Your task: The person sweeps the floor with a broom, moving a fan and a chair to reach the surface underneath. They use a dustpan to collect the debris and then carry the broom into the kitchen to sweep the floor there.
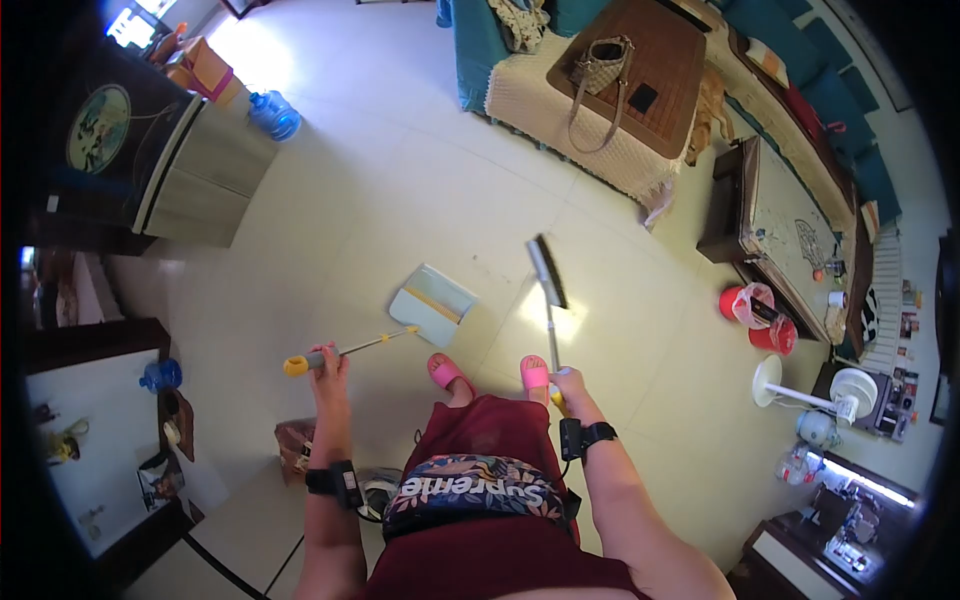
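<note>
Dustpan (432, 305) lay ahead of the left hand (329, 363), closed on its handle (383, 339); right of the dustpan, the broom (546, 272) was gripped by the right hand (568, 386).

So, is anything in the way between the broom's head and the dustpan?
Nothing visible stands between the broom's head and the dustpan; only floor lies there, with a faint speck off the pan's wide edge. The pink slippers sit nearer the body, outside that gap.
</note>
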`<control>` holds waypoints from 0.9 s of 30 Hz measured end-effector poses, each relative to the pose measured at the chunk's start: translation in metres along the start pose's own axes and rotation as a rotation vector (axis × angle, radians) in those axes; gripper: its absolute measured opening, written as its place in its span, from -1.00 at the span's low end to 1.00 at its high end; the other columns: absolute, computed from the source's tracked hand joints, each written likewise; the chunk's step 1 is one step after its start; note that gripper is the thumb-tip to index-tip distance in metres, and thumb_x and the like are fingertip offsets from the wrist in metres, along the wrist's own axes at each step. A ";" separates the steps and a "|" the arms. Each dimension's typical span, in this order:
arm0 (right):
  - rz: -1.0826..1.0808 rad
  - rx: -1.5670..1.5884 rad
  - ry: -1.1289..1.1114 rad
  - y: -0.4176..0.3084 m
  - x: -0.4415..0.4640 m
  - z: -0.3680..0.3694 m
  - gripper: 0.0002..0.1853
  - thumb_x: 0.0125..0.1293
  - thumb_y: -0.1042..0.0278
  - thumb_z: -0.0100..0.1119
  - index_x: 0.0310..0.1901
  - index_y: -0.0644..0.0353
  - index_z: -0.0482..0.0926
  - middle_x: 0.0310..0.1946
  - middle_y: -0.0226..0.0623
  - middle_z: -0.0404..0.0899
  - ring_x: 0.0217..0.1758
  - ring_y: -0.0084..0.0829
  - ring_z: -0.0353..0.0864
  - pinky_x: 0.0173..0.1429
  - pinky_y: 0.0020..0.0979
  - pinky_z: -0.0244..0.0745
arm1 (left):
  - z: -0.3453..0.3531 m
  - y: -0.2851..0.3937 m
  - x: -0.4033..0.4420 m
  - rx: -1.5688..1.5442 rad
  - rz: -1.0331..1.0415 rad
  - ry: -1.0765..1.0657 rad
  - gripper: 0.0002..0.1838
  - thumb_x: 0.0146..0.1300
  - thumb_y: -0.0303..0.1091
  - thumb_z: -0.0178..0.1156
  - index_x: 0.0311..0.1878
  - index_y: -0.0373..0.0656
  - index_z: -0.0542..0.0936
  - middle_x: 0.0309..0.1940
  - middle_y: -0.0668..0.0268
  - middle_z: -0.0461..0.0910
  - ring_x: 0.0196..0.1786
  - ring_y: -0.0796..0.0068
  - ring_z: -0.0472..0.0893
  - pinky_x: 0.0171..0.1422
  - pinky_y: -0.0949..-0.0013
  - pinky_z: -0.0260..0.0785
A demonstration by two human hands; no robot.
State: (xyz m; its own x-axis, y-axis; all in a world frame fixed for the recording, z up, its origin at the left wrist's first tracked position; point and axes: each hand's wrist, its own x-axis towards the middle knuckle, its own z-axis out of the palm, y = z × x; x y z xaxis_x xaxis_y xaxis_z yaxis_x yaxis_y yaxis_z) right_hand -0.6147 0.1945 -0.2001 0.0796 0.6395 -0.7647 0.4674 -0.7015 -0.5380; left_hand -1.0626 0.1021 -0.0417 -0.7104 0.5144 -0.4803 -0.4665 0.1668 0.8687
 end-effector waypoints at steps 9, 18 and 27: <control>0.231 0.462 -0.117 -0.060 -0.117 -0.041 -0.62 0.09 0.27 0.17 -0.06 0.18 0.38 -0.67 -0.42 0.40 -0.75 -0.59 0.36 -0.71 -0.57 0.24 | -0.001 0.021 0.052 -0.021 -0.032 -0.086 -0.77 0.26 -0.25 0.11 -0.06 0.01 0.34 -0.01 0.35 0.36 0.13 0.53 0.33 0.07 0.39 0.24; 0.363 0.690 0.079 0.040 -0.090 -0.039 -0.76 0.07 0.30 0.16 -0.28 0.21 0.39 -0.71 -0.31 0.39 -0.76 -0.43 0.38 -0.72 -0.44 0.29 | -0.005 0.030 0.073 -0.005 -0.029 -0.115 -0.77 0.26 -0.23 0.10 -0.07 0.03 0.35 0.02 0.33 0.35 0.00 0.54 0.36 0.06 0.42 0.27; 0.415 0.698 -0.188 -0.053 -0.106 0.080 -0.81 0.16 0.24 0.13 -0.35 0.10 0.34 -0.70 -0.30 0.42 -0.77 -0.48 0.40 -0.71 -0.51 0.31 | -0.005 0.031 0.083 0.069 -0.019 -0.125 -0.74 0.27 -0.17 0.09 -0.03 0.08 0.33 0.07 0.31 0.33 -0.18 0.56 0.42 0.04 0.47 0.31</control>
State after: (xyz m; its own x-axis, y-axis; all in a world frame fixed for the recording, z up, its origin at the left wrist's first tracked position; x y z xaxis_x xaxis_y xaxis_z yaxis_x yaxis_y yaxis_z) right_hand -0.7186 0.1386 -0.1192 -0.0524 0.2662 -0.9625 -0.2260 -0.9420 -0.2482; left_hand -1.1390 0.1458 -0.0550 -0.6284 0.6110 -0.4814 -0.4387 0.2327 0.8680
